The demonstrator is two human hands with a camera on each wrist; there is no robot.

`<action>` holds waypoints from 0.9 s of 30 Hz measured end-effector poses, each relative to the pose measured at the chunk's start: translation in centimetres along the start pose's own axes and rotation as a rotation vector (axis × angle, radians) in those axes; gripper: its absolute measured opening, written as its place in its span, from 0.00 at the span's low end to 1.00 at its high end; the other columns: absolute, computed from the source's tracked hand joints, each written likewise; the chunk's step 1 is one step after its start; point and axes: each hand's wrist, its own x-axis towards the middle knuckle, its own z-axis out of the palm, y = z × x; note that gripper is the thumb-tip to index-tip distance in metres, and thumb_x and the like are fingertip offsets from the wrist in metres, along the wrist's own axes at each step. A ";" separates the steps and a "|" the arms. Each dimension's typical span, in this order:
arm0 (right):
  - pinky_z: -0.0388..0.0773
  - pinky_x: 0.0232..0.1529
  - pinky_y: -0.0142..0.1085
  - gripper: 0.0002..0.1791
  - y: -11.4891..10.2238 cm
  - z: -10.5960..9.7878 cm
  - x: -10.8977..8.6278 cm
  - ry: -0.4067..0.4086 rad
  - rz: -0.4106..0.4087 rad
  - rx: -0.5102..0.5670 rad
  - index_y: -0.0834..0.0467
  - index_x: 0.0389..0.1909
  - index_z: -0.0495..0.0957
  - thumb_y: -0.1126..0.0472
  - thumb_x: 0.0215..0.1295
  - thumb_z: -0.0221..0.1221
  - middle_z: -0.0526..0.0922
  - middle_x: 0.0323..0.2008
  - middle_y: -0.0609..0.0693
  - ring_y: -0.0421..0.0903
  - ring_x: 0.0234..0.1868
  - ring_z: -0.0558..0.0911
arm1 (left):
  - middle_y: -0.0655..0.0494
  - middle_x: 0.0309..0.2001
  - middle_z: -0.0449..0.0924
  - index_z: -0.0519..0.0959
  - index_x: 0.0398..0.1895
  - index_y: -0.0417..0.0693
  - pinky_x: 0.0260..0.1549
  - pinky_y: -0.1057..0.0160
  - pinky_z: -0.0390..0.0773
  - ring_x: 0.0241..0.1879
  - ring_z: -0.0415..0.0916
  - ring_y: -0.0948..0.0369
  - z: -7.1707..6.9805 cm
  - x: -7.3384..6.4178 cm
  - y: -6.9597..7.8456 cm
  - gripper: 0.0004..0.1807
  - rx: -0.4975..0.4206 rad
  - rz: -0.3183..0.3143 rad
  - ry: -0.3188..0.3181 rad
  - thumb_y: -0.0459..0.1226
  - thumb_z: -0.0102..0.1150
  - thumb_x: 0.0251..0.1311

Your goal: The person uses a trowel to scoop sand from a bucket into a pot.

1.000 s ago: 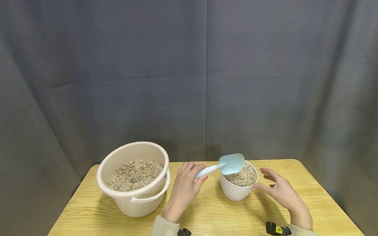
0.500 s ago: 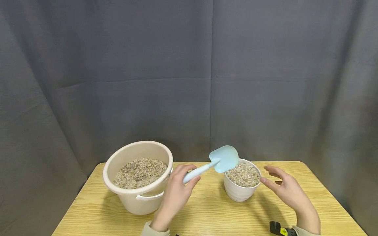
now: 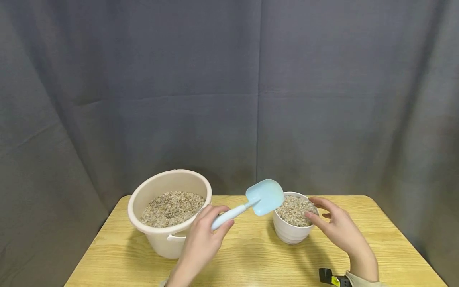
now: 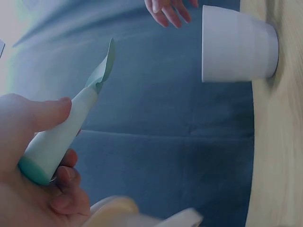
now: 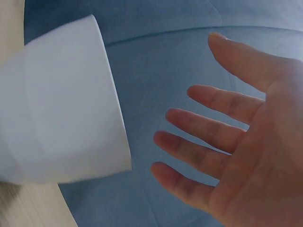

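Observation:
My left hand (image 3: 204, 239) grips the pale handle of a light blue hand trowel (image 3: 266, 197), held in the air between the two containers. In the left wrist view the trowel (image 4: 61, 135) slants up, thumb on top and fingers curled beneath its handle. A white ribbed pot (image 3: 292, 233), filled near its rim with tan granular material (image 3: 295, 211), stands on the table. By the pot's right rim hovers my right hand (image 3: 340, 229), fingers spread and loosely bent. From the right wrist view, a gap separates those fingers from the pot (image 5: 61, 104).
A large cream bucket (image 3: 168, 243) with a white handle stands at the left of the wooden table (image 3: 258, 263), partly filled with the same granular material. A grey curtain (image 3: 179, 99) hangs behind the table.
The trowel has moved left, away from above the pot, in my left hand, and its blade has turned. My right hand has shifted slightly over the pot's rim.

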 end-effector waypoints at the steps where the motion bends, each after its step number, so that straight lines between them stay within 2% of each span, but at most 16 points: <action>1: 0.74 0.51 0.54 0.25 -0.1 0.1 0.0 0.000 -0.002 0.004 0.61 0.60 0.74 0.54 0.66 0.63 0.78 0.57 0.59 0.58 0.58 0.75 | 0.72 0.36 0.72 0.82 0.46 0.58 0.34 0.64 0.71 0.33 0.68 0.67 -0.4 -0.1 0.0 0.15 0.015 0.005 0.004 0.41 0.71 0.55; 8: 0.76 0.49 0.50 0.23 -1.5 1.5 0.9 0.000 -0.049 0.066 0.61 0.60 0.74 0.56 0.67 0.63 0.79 0.55 0.59 0.55 0.55 0.78 | 0.74 0.39 0.76 0.83 0.47 0.58 0.34 0.64 0.72 0.33 0.71 0.69 -4.0 -0.7 -0.2 0.15 0.036 0.001 0.034 0.39 0.71 0.56; 15: 0.77 0.48 0.49 0.20 -3.9 5.0 2.7 -0.092 -0.174 0.202 0.60 0.57 0.76 0.59 0.67 0.63 0.80 0.54 0.55 0.55 0.55 0.78 | 0.72 0.38 0.76 0.83 0.47 0.58 0.33 0.63 0.71 0.33 0.71 0.67 -9.0 -0.2 -0.9 0.13 0.112 0.021 0.036 0.40 0.68 0.59; 19: 0.77 0.49 0.48 0.24 -5.3 7.2 3.3 -0.168 -0.195 0.198 0.60 0.61 0.74 0.55 0.67 0.62 0.79 0.56 0.53 0.53 0.56 0.77 | 0.69 0.41 0.78 0.82 0.48 0.55 0.34 0.65 0.71 0.35 0.72 0.66 -11.4 0.3 -1.9 0.13 0.163 0.043 0.046 0.39 0.67 0.60; 22: 0.76 0.50 0.47 0.26 -6.5 8.7 3.8 -0.226 -0.201 0.192 0.57 0.63 0.72 0.51 0.67 0.62 0.77 0.58 0.52 0.51 0.57 0.77 | 0.68 0.40 0.78 0.82 0.48 0.52 0.34 0.66 0.70 0.35 0.71 0.65 -12.6 0.7 -2.8 0.13 0.215 0.064 0.060 0.38 0.67 0.60; 27: 0.76 0.50 0.46 0.29 -8.0 10.8 4.8 -0.293 -0.213 0.185 0.54 0.65 0.70 0.46 0.67 0.61 0.76 0.59 0.48 0.48 0.55 0.77 | 0.67 0.32 0.73 0.82 0.45 0.51 0.28 0.66 0.67 0.28 0.67 0.66 -13.9 1.5 -4.6 0.13 0.300 0.132 0.090 0.35 0.69 0.57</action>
